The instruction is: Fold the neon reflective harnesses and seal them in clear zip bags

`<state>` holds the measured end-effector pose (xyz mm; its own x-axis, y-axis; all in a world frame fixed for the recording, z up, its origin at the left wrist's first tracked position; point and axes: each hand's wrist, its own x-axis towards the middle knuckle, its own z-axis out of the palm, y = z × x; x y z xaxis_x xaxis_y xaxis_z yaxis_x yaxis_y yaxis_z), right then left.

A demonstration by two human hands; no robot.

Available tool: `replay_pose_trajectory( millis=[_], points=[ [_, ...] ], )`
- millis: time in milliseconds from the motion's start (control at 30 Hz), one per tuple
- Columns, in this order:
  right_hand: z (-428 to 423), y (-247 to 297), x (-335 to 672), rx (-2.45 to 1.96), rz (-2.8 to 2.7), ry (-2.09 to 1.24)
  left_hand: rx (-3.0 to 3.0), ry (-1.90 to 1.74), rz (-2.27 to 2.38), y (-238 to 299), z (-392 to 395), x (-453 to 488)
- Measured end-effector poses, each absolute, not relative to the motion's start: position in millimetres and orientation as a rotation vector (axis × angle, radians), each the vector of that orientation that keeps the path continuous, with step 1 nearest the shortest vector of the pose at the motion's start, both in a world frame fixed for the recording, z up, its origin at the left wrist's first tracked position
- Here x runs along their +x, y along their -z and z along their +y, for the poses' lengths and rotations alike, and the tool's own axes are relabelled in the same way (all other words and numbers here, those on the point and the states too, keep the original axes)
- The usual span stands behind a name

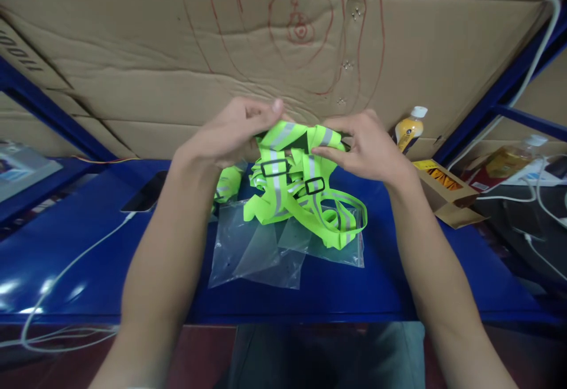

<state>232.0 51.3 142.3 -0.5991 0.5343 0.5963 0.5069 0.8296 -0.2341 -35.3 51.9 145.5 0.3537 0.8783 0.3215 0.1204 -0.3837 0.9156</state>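
Left hand point(250, 129) curls closely around the far left edge of the neon reflective vest point(277, 185), right hand point(365, 147) pinching its far right strap between thumb and fingers! Straps spill over clear plastic bags point(266, 262), mid-bench point(349, 300), the smartphone point(144, 193) off left.

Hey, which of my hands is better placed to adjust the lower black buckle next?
Probably your right hand: it holds the neon green straps above and to the right of the lower buckle, while your left hand grips them farther over, nearer the other buckle.
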Motion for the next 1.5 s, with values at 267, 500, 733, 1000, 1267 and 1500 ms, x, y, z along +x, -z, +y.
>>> replay_pose_trajectory(
  millis=[267,500,733,1000,1267,1500],
  points=[
    [64,-129,227,-0.648,-2.143,0.156,1.687,-1.055,0.865,-154,51,-27],
    [61,-135,227,-0.638,-2.195,-0.040,1.800,-1.352,0.820,-148,60,-28],
    [75,-117,218,-0.606,-2.126,-0.178,2.088,-1.442,0.853,-139,58,-7],
    [77,-119,216,-0.565,-2.143,-0.191,1.894,-1.552,0.692,-125,79,4],
    [78,-123,230,-0.557,-2.216,-0.398,1.988,-1.847,0.687,-123,71,7],
    [76,-128,232,-0.546,-2.190,-0.620,1.962,-1.998,0.640,-115,65,17]
  ],
)
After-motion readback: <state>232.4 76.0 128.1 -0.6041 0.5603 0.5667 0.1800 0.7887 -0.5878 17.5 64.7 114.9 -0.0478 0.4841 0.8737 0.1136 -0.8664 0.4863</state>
